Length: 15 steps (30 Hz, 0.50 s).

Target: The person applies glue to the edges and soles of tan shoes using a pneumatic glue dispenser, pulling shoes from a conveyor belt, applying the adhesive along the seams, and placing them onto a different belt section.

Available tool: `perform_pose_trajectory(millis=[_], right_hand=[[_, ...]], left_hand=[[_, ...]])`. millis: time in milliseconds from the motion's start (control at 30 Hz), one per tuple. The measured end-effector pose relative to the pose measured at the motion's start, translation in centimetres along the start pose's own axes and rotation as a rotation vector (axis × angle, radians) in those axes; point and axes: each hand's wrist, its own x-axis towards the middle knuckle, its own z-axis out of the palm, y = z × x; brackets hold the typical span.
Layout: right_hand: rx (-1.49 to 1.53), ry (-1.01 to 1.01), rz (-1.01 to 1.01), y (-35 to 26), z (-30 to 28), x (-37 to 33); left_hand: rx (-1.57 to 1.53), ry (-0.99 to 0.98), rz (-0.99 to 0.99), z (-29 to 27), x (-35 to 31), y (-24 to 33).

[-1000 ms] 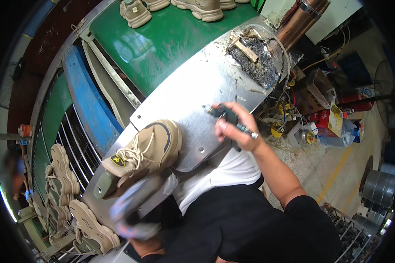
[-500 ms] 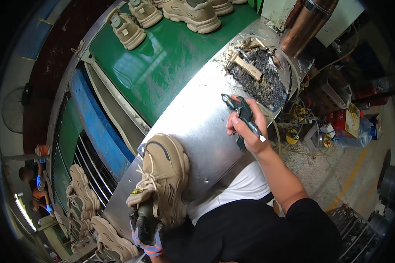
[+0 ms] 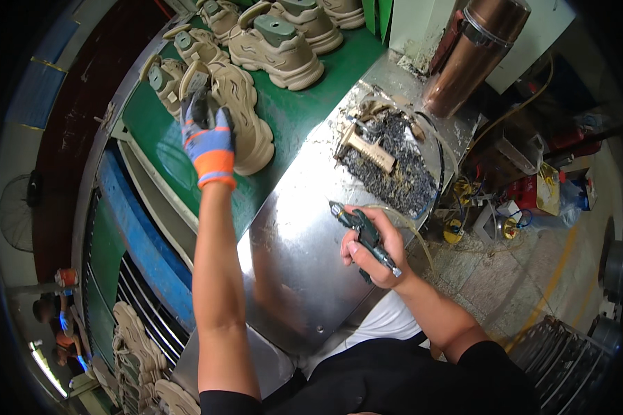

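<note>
My left hand [image 3: 211,135], in a grey-and-orange work glove with dark fingers, reaches far forward over the green belt [image 3: 284,131]. Its fingers close around the collar end of a beige sneaker [image 3: 246,131], whose toe points toward me; the fingertips are partly hidden. Bare and closer to me, my right hand [image 3: 377,245] is closed around a dark green pistol-shaped tool [image 3: 367,238]. The tool's narrow metal nozzle points up and left above the metal tabletop [image 3: 284,242].
Several beige sneakers [image 3: 284,55] stand on the belt. A pile of dark scraps [image 3: 387,173] with a beige piece [image 3: 370,149] lies right of it, near a copper-coloured flask [image 3: 467,62]. More sneakers [image 3: 138,346] sit on a rack at lower left, beside a blue curved panel [image 3: 145,214].
My left hand has gone from the lower left, where it held a sneaker near me, forward to a sneaker at the belt. My right hand keeps the tool, lower in the picture.
</note>
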Motion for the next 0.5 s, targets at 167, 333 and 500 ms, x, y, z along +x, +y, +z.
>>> perform_pose_trajectory(millis=[167,333,500], right_hand=[[-0.002,-0.002,0.026,-0.2,-0.1,-0.2],[0.033,0.018,0.037,-0.4,0.0,-0.1],[0.009,0.003,0.049,0.1,0.1,0.3]], left_hand=[[0.247,0.132,0.041,4.5,2.6,-0.5],[0.324,0.085,0.082,3.2,4.9,-2.6],[0.242,0.048,-0.028,-0.6,7.0,-4.0]])
